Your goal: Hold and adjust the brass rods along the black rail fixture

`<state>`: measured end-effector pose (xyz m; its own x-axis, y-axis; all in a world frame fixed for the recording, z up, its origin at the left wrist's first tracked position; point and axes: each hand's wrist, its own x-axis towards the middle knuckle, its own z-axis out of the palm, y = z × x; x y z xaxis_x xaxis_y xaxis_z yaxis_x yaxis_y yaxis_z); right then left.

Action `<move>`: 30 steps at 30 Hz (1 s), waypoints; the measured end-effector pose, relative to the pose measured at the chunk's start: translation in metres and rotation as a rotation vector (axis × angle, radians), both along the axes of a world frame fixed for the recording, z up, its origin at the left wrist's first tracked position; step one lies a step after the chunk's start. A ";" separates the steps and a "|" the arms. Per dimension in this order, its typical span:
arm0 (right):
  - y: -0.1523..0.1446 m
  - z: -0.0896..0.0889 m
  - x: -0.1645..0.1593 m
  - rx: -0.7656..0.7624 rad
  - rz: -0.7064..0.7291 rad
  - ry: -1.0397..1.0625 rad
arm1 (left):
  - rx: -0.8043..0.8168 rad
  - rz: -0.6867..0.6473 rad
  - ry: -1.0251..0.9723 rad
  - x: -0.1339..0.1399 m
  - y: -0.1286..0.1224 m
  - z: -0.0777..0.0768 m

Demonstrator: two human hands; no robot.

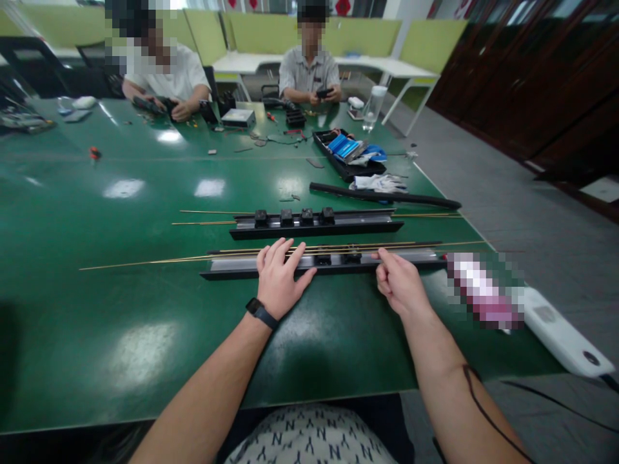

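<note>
A long black channel with a pale inner strip (pixel 232 264) lies across the green table in front of me. Thin brass-coloured rods (pixel 178 260) run along its top and stick out past both ends. My left hand (pixel 280 277) rests over the channel and rods, fingers spread. Toward the channel's right part, my right hand (pixel 401 280) is closed, its fingertips by the rods; whatever they grip is hidden. Between my hands, small black blocks (pixel 352 254) sit in the channel. Behind it lies a second black channel (pixel 314 229), with several black blocks (pixel 286 217) and more rods.
A black tube (pixel 387 195), white gloves (pixel 380 183) and a black tray (pixel 351 169) with blue items lie farther back. On the right are a white power strip (pixel 565 332) and a blurred pink item (pixel 483 290). Two people sit across the table, handling dark objects.
</note>
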<state>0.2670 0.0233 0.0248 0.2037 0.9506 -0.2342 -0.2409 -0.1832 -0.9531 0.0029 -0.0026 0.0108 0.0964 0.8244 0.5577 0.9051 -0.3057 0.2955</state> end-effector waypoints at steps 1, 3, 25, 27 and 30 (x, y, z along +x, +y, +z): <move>0.000 0.000 0.000 0.002 -0.014 0.003 | -0.001 0.000 0.001 0.000 0.000 0.000; 0.001 -0.001 0.002 0.015 -0.068 0.012 | -0.004 0.000 0.003 0.000 0.000 -0.001; 0.000 -0.002 -0.001 0.001 0.031 0.012 | 0.012 -0.001 0.006 0.000 0.000 -0.001; 0.001 -0.002 0.001 0.006 -0.023 0.031 | 0.010 0.000 0.006 0.000 0.000 -0.001; 0.002 -0.003 0.002 0.014 -0.060 0.045 | 0.009 0.000 0.003 0.000 0.000 -0.001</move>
<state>0.2693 0.0248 0.0220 0.2503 0.9402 -0.2312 -0.2940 -0.1537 -0.9434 0.0033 -0.0023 0.0098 0.0984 0.8196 0.5645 0.9061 -0.3083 0.2898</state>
